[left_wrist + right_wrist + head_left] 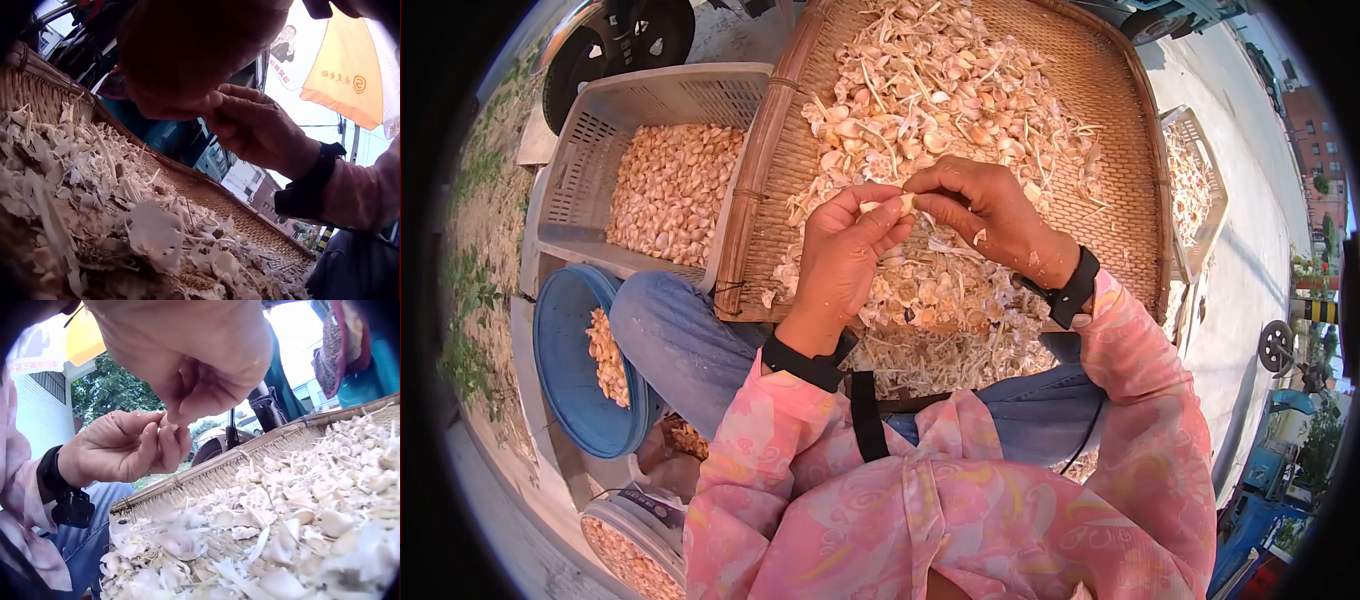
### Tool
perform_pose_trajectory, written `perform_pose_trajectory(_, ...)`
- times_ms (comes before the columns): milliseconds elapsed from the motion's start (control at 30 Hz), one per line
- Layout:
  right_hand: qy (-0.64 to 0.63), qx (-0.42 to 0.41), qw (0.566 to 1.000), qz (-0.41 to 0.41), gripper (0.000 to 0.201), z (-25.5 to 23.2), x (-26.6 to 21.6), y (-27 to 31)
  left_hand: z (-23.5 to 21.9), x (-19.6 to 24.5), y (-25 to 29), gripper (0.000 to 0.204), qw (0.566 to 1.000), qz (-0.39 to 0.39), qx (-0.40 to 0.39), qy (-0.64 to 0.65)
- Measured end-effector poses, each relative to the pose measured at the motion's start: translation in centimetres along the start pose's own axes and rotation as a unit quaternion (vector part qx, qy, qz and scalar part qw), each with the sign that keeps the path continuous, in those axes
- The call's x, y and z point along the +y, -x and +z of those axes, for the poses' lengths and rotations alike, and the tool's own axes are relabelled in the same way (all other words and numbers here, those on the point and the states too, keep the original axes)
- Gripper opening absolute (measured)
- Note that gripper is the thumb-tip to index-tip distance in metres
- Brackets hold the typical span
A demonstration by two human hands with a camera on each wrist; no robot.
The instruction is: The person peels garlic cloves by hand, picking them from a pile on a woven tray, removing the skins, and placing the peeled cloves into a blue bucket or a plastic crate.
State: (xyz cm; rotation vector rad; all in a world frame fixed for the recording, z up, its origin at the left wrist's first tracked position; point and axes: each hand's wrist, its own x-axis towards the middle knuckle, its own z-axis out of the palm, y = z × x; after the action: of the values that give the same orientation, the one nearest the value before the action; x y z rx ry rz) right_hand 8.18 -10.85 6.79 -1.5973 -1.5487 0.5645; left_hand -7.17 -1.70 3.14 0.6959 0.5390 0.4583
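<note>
Over the woven bamboo tray (pixel 1125 150), both hands meet at a pale garlic clove (pixel 907 203). My left hand (pixel 840 255) pinches it between thumb and fingers, its other fingers curled in. From the other side my right hand (pixel 995 215) holds the clove's end with thumb and forefinger. Bits of skin stick to both hands. Beneath them lie loose garlic cloves and papery skins (pixel 930 285). In the right wrist view the fingertips of the left hand (pixel 125 450) touch those of the right hand (pixel 200 356), and the clove is mostly hidden.
Left of the tray stands a plastic crate (pixel 565 205) of cloves, with a blue bucket (pixel 565 360) and a white bucket (pixel 605 515) below, both holding cloves. Another crate (pixel 1215 190) of garlic scraps sits to the right. A wheel (pixel 625 50) stands beyond the left crate.
</note>
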Motion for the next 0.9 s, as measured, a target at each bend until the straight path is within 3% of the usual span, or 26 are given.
perform_pose_trajectory(133,0.002,0.0,0.999,0.044,0.01,-0.6,-2.3,1.6,1.4,-0.2,1.3,0.021,0.994,0.077,0.003,-0.079)
perform_pose_trajectory(267,0.016,-0.024,0.999,0.021,0.007,0.2,-3.3,3.3,2.0,-0.1,2.3,0.021,0.999,0.035,-0.015,-0.008)
perform_pose_trajectory(400,-0.022,0.009,0.993,0.114,0.01,-0.3,-4.2,4.3,2.0,0.1,3.0,0.02,0.998,0.007,-0.039,-0.048)
perform_pose_trajectory(500,0.078,0.066,0.995,0.004,0.014,-0.6,-3.8,4.0,1.8,0.5,3.5,0.02,0.993,-0.01,-0.056,-0.104)
perform_pose_trajectory(633,0.165,0.001,0.982,-0.087,0.018,-0.8,-3.6,3.9,2.3,0.8,4.0,0.02,0.987,-0.026,-0.05,-0.153)
perform_pose_trajectory(833,0.254,-0.041,0.964,-0.061,0.015,-0.7,-4.4,4.8,2.0,0.4,4.0,0.019,0.98,-0.054,-0.087,-0.171)
perform_pose_trajectory(867,0.24,-0.024,0.967,-0.078,0.012,-0.7,-4.1,4.9,2.0,0.2,4.0,0.019,0.981,-0.057,-0.081,-0.168)
perform_pose_trajectory(900,0.174,-0.024,0.984,-0.019,0.009,-0.7,-4.1,5.0,2.0,0.2,4.1,0.019,0.978,-0.075,-0.096,-0.17)
